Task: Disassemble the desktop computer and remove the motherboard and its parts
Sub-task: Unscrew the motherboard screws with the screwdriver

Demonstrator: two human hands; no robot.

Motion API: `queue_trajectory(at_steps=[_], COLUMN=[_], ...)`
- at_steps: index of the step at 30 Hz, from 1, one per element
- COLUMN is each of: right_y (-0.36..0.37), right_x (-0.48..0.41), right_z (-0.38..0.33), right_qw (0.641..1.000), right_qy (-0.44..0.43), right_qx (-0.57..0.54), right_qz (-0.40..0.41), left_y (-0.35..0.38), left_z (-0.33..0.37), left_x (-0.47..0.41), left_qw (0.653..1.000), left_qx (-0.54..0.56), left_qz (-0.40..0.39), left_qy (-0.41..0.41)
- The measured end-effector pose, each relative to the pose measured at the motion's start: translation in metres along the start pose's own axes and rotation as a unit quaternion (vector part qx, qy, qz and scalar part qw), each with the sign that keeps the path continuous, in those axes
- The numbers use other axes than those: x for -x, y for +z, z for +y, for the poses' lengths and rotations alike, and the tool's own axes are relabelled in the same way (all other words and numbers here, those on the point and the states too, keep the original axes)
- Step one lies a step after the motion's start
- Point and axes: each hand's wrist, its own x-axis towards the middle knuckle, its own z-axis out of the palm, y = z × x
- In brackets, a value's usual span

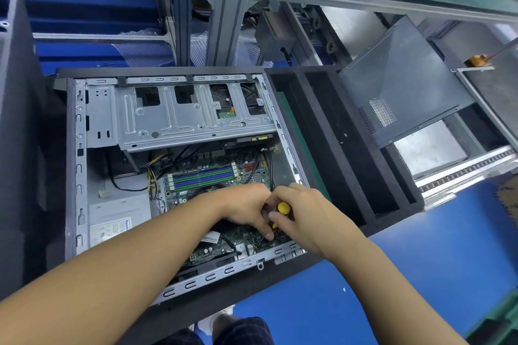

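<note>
Open grey metal computer case (pixel 75 165) holds green motherboard (pixel 213 176), silver drive cage (pixel 173 120), grey power supply box (pixel 117 221).
Over the motherboard's near edge, the right hand (pixel 305 213) has its grip closed round a yellow-handled screwdriver (pixel 283 208); the left hand (pixel 244 207) curls its fingers alongside, its grip's hold unclear.

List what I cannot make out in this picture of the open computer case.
Head view:
1. Tip of the screwdriver and what it touches: hidden by the left hand and right hand.
2. Middle of the motherboard: covered by the left hand and forearm.
3. Whether the left hand grips anything: unclear.
4. Print on the power supply label: too small, blurred.
5. The drive inside the metal cage: mostly behind the cage plate.
</note>
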Motion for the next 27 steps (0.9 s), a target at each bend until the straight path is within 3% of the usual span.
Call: queue_trajectory(at_steps=[5, 14, 21, 27], right_y=[0.006, 0.0, 0.009, 0.004], right_x=[-0.003, -0.001, -0.006, -0.006], right_z=[-0.005, 0.001, -0.002, 0.002], right_qw=[0.999, 1.0, 0.996, 0.999], right_qy=[0.016, -0.014, 0.061, 0.003], right_qx=[0.023, 0.017, 0.04, 0.04], right_qz=[0.028, 0.004, 0.053, 0.013], left_y=[0.001, 0.001, 0.003, 0.0], left_z=[-0.001, -0.006, -0.003, -0.005], left_x=[0.001, -0.001, -0.001, -0.001], left_qw=[1.0, 1.0, 1.0, 1.0], left_qx=[-0.001, 0.019, 0.002, 0.012], left_qz=[0.012, -0.002, 0.015, 0.015], left_qy=[0.004, -0.005, 0.023, 0.015])
